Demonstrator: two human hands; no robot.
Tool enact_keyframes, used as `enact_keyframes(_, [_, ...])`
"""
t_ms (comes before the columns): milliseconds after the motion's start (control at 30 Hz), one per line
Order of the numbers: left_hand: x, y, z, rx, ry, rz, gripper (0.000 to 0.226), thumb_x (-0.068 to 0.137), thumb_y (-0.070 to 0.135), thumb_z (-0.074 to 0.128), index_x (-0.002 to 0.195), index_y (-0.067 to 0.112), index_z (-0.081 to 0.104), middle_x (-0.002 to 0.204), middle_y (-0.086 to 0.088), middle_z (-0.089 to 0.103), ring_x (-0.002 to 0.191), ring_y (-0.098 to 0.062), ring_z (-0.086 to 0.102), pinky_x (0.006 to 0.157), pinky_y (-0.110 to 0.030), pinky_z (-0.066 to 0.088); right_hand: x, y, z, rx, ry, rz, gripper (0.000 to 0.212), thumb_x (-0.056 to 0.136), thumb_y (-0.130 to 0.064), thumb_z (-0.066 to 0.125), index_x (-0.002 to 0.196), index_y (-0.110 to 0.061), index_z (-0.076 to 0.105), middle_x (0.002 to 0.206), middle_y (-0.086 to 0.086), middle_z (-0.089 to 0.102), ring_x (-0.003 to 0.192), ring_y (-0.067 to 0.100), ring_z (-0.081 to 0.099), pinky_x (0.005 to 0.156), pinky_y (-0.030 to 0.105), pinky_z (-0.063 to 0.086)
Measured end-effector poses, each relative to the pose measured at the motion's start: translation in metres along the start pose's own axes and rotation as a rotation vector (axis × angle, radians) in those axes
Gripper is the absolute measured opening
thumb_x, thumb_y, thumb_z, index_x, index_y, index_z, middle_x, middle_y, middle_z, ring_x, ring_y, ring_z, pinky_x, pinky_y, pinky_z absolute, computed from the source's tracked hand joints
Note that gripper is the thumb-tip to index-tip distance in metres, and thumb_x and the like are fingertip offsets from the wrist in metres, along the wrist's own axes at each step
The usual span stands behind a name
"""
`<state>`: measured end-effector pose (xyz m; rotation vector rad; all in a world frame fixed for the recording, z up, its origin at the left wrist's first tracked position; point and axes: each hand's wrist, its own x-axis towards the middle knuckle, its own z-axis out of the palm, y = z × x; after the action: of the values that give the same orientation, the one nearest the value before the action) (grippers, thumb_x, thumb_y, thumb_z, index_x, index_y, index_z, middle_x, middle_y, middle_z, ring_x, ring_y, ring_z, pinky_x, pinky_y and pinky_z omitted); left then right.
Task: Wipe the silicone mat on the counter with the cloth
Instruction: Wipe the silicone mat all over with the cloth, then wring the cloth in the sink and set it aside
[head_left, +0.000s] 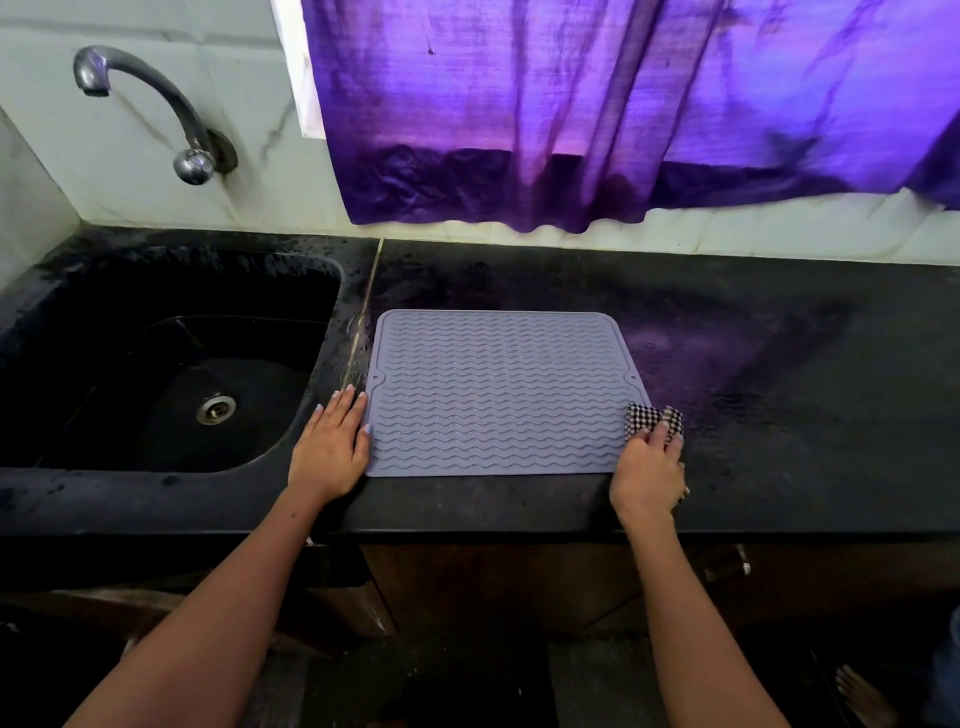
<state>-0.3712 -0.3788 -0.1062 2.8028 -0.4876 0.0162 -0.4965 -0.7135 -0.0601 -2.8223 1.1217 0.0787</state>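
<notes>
No readable text, label, brand or number shows on anything here.

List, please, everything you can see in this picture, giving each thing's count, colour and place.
silicone mat: one, grey with a wavy pattern, flat on the counter right of the sink
cloth: one, black-and-white checked, at the mat's near right corner
counter: one, black, along the wall
sink: one, black, set into the counter at left
tap: one, metal, on the wall above the sink
curtain: one, purple, hanging above the counter
left hand: one, flat at the mat's left edge
right hand: one, fingers on the cloth
</notes>
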Motion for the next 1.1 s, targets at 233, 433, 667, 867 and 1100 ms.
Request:
enact_keyframes(233, [-0.001,0.002,0.0,-0.009,0.01,-0.008,0.068,0.09,0.043,0.013,0.149,0.011,0.023,0.158,-0.006,0.018,0.148,-0.018,0.011,0.122,-0.035,0.006,-0.003,-0.023,-0.024,0.112,0.023,0.054,0.031,0.092,0.0,0.045,0.121,0.001,0.056,0.151,0.014,0.028,0.131,0.035,0.036,0.097,0.048,0.044])
enact_keyframes(433, [-0.002,0.003,-0.002,0.015,0.002,-0.018,0.067,0.091,0.044,0.011,0.149,0.013,0.021,0.159,-0.004,0.017,0.148,-0.016,0.009,0.122,-0.033,0.004,-0.023,-0.054,0.0,0.014,-0.019,-0.077,0.045,0.096,0.0,0.038,0.141,-0.001,0.037,0.156,0.016,0.017,0.143,0.032,0.018,0.109,0.044,0.035])
enact_keyframes(667, [-0.002,0.006,-0.005,-0.011,-0.02,-0.037,0.059,0.097,0.041,0.017,0.15,0.013,0.021,0.159,-0.005,0.015,0.148,-0.017,0.009,0.122,-0.034,0.004,-0.02,-0.055,-0.014,0.01,-0.057,-0.102,0.038,0.092,-0.003,0.046,0.13,-0.002,0.05,0.146,0.02,0.034,0.133,0.035,0.035,0.099,0.042,0.043])
enact_keyframes(867, [0.002,0.029,-0.019,-0.168,-0.053,-0.179,0.049,0.101,0.03,0.034,0.143,0.006,0.036,0.156,-0.016,0.022,0.146,-0.027,0.016,0.119,-0.042,0.008,-0.006,-0.06,-0.048,0.884,-0.04,0.037,0.043,0.089,-0.002,0.047,0.13,-0.012,0.056,0.127,0.014,0.06,0.112,0.03,0.056,0.093,0.033,0.044])
enact_keyframes(1100, [-0.002,0.06,-0.054,-0.791,0.079,-0.381,0.037,0.096,0.037,0.047,0.104,0.009,0.069,0.104,-0.007,0.069,0.102,-0.021,0.06,0.083,-0.027,0.042,-0.011,-0.14,-0.065,1.838,-0.55,0.061,0.047,0.091,0.013,0.038,0.134,-0.003,0.049,0.127,0.021,0.057,0.108,0.03,0.058,0.091,0.037,0.048])
